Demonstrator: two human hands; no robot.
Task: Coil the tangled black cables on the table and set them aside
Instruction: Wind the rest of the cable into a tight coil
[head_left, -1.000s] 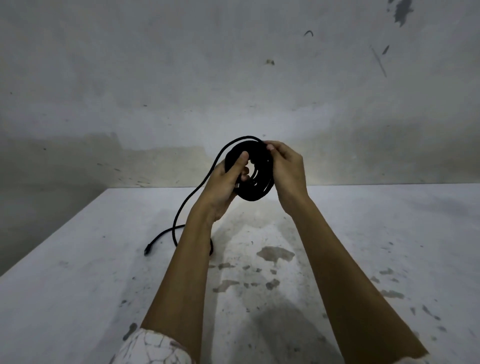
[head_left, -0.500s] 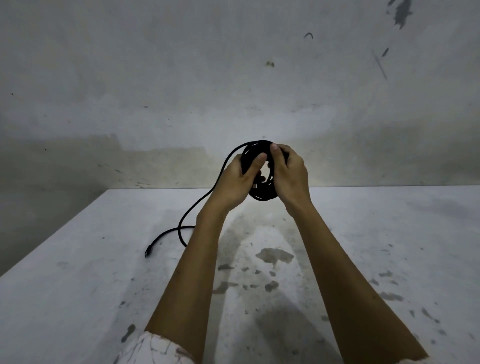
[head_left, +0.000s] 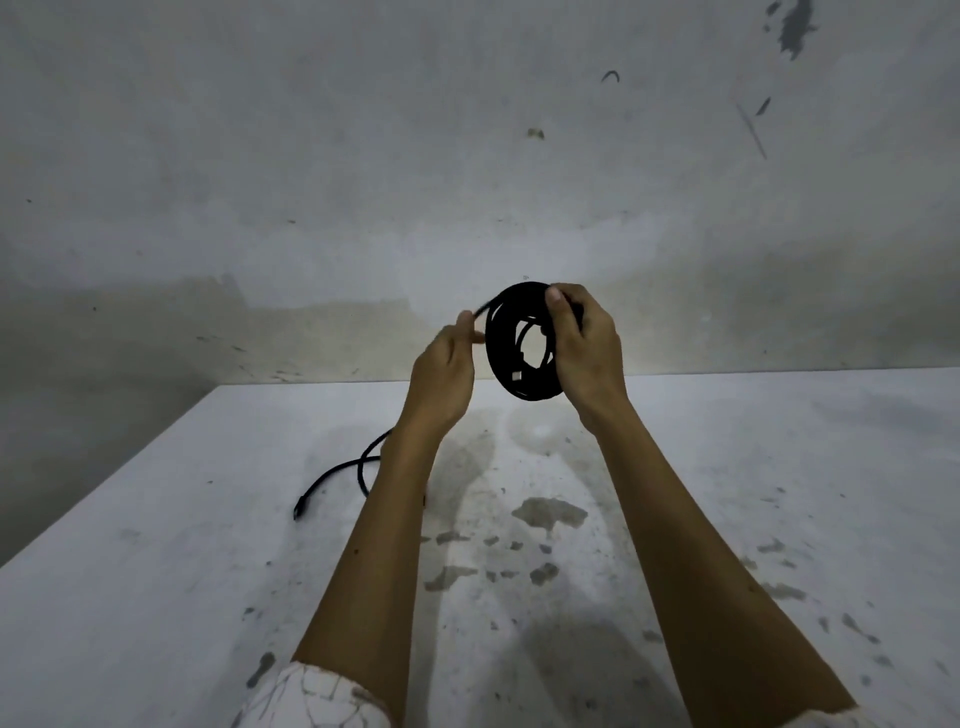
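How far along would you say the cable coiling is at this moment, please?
Mostly wound: the right hand holds a thick black coil above the table. In hand: the left hand pinches the strand feeding onto it. Left: the loose tail and its plug end lie on the table, unwound, and the coil is not yet set aside.

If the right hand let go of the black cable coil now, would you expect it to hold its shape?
Probably not: nothing visibly ties the coil, so it would likely spring loose. The loose tail curves limply on the table, suggesting floppiness.
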